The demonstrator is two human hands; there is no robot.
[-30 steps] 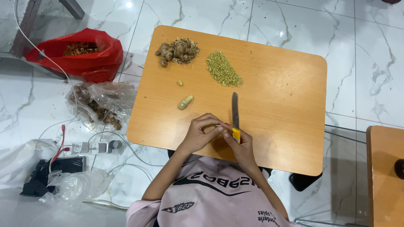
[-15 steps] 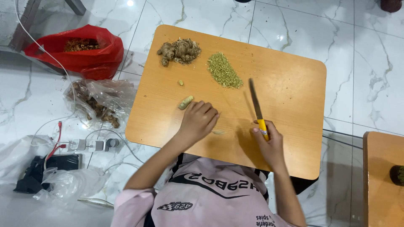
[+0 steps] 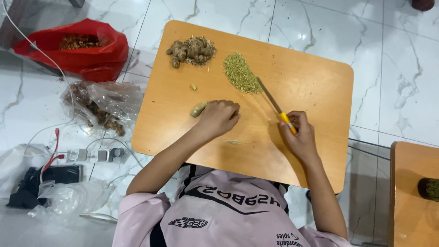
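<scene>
On the orange wooden table (image 3: 311,82), my left hand (image 3: 218,117) is curled over one end of a peeled ginger piece (image 3: 198,110). My right hand (image 3: 298,135) grips a knife (image 3: 274,104) by its yellow handle. The blade points up-left and its tip touches the pile of chopped ginger (image 3: 240,73). Whole ginger roots (image 3: 192,49) are heaped at the far left corner, and a tiny ginger bit (image 3: 194,86) lies below them. A few thin slivers (image 3: 238,142) lie between my hands.
On the marble floor to the left are a red bag (image 3: 91,59) holding brown scraps, a clear bag of ginger roots (image 3: 103,107), a power strip with cables (image 3: 96,155) and a black device (image 3: 43,176). A second table (image 3: 411,210) at the right edge carries a dark object (image 3: 430,188).
My hands have parted from the table's near edge. The right hand carried the knife right and up to the chopped pile. The left hand moved left onto the ginger piece.
</scene>
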